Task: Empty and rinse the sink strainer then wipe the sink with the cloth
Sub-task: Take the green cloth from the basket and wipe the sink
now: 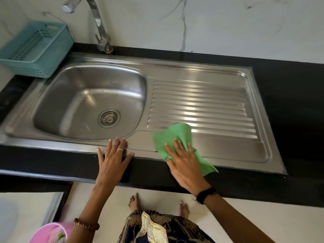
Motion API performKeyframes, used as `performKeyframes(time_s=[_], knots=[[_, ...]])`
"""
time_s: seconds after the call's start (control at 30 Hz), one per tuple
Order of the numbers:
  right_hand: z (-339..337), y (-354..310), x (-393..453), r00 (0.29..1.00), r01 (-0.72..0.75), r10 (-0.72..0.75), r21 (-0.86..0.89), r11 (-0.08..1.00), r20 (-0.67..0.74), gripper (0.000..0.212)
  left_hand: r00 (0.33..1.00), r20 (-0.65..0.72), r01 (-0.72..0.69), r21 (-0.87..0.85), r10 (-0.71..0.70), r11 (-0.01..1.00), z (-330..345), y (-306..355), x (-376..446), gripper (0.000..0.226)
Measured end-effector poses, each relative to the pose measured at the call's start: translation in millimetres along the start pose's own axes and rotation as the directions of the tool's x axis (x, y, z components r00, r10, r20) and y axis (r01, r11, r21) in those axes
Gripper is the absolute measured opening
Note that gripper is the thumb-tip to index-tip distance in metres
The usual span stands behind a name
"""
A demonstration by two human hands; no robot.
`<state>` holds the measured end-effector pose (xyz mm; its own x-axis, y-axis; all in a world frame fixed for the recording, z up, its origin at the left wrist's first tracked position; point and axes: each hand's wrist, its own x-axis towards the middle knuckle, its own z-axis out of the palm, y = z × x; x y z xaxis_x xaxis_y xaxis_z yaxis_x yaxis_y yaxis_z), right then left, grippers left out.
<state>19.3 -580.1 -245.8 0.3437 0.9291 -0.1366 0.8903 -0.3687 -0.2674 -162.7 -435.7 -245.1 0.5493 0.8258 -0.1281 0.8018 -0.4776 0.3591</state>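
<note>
Right hand [184, 160] pressed flat, fingers spread, on green cloth [172, 135] at the drainboard's front edge of the sink [228, 74], left hand [114, 155] open on the table rim, strainer [109, 118] seated in the drain; risk: loose cloth tail overhanging the table could bunch or slip off mid-wipe.

home kitchen, steel sink [201, 74], tap [98, 23], black counter [289, 95]

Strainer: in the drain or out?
In. The strainer sits seated in the drain at the bottom of the sink, flush with its ring; no debris visible on it.
</note>
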Motion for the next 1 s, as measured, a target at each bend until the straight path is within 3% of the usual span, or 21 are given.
performKeyframes(time_s=[0.2, 0.3, 0.43, 0.53, 0.7, 0.87, 1.0], knots=[[4, 4, -13, 0.996, 0.078, -0.079, 0.029, 0.996, 0.033, 0.05, 0.99, 0.074, -0.116, -0.074, 0.122, 0.99, 38, 60, -18, 0.059], [-1, 37, -51, 1.0, 0.015, -0.016, 0.052, 0.999, 0.019, 0.049, 0.973, 0.141, -0.17, -0.097, 0.182, 0.981, 50, 81, -30, 0.065], [-20, 87, -106, 0.991, -0.135, 0.133, -0.103, 0.985, -0.027, 0.05, 0.95, 0.176, -0.24, -0.108, 0.256, 0.965, 53, 102, -44, 0.065], [-31, 105, -131, 0.978, -0.21, 0.208, -0.114, 0.971, -0.032, 0.05, 0.929, 0.19, -0.305, -0.091, 0.317, 0.948, 56, 117, -54, 0.066], [-33, 117, -144, 0.993, -0.108, 0.108, 0.005, 0.994, 0.04, 0.048, 0.914, 0.188, -0.344, -0.117, 0.361, 0.932, 54, 135, -64, 0.066], [-30, 131, -120, 0.994, -0.106, 0.106, -0.024, 0.994, 0.002, 0.052, 0.869, 0.27, -0.42, -0.038, 0.414, 0.907, 43, 148, -69, 0.068], [-38, 145, -82, 0.971, -0.218, 0.204, -0.112, 0.969, -0.123, 0.053, 0.789, 0.454, -0.506, 0.097, 0.414, 0.857, 34, 161, -71, 0.071]])
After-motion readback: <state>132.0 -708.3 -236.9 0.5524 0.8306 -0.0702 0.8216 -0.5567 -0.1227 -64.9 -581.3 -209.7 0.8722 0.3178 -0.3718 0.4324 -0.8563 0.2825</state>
